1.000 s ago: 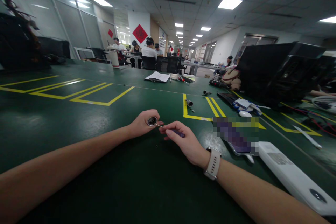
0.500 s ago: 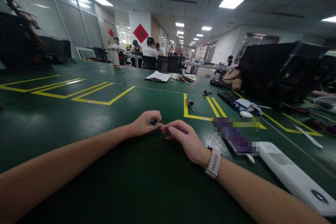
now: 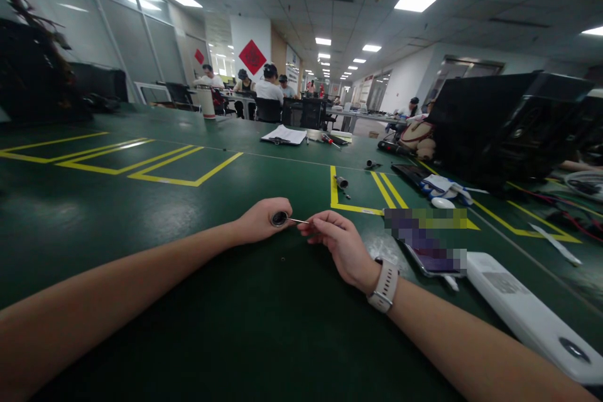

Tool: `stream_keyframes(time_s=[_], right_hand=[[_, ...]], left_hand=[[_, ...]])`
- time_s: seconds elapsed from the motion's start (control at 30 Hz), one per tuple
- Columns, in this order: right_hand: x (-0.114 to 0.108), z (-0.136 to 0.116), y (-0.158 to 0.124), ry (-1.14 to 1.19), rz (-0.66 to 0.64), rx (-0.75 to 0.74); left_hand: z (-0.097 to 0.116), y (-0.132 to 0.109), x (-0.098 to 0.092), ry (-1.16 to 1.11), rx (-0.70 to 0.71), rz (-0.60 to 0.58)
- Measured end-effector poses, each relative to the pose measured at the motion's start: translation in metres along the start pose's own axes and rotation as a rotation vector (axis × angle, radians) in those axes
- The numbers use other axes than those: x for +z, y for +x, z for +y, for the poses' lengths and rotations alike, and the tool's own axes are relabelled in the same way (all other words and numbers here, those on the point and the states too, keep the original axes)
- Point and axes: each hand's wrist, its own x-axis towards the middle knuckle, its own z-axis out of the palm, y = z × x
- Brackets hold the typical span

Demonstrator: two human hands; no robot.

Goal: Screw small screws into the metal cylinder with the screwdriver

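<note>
My left hand [image 3: 264, 220] is closed around a small round metal part [image 3: 279, 219], its open, dark end turned toward me. A thin screwdriver [image 3: 298, 221] sits pinched in the fingers of my right hand [image 3: 336, 242]. Its slim shaft runs leftward to the rim of the metal part; whether the tip touches it or reaches inside, I cannot tell. The fingers hide most of the handle. Below both hands a tiny ring-like piece [image 3: 282, 259] lies on the green table [image 3: 226, 333].
A similar metal part [image 3: 342, 183] lies inside a yellow tape outline, another [image 3: 372, 164] farther back. On the right are a phone [image 3: 433, 260], a long white device [image 3: 518, 308] and a black box [image 3: 509, 119]. A clipboard [image 3: 284, 135] lies ahead; people sit beyond.
The metal part has turned a little in my left hand and shifted slightly right. My right fingers have changed their hold, and the purple handle that showed before is now hidden.
</note>
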Motion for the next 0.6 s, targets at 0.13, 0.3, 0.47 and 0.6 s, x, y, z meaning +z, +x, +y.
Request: stream_keyframes(time_s=[0.13, 0.3, 0.47, 0.6], right_hand=[[-0.0014, 0.0009, 0.0001, -0.02, 0.014, -0.015], [0.0009, 0.0024, -0.0021, -0.151, -0.019, -0.067], [0.0018, 0.0045, -0.0021, -0.272, -0.043, -0.075], [-0.0008, 0.0053, 0.0002, -0.152, -0.01, -0.047]], left_hand=[[0.001, -0.0003, 0.0, 0.075, 0.025, -0.018], [0.0015, -0.0013, 0.0001, 0.136, 0.062, -0.036], [0.0012, -0.0018, 0.0001, 0.166, 0.08, -0.055], [0.0012, -0.0016, 0.0007, 0.183, 0.088, -0.072]])
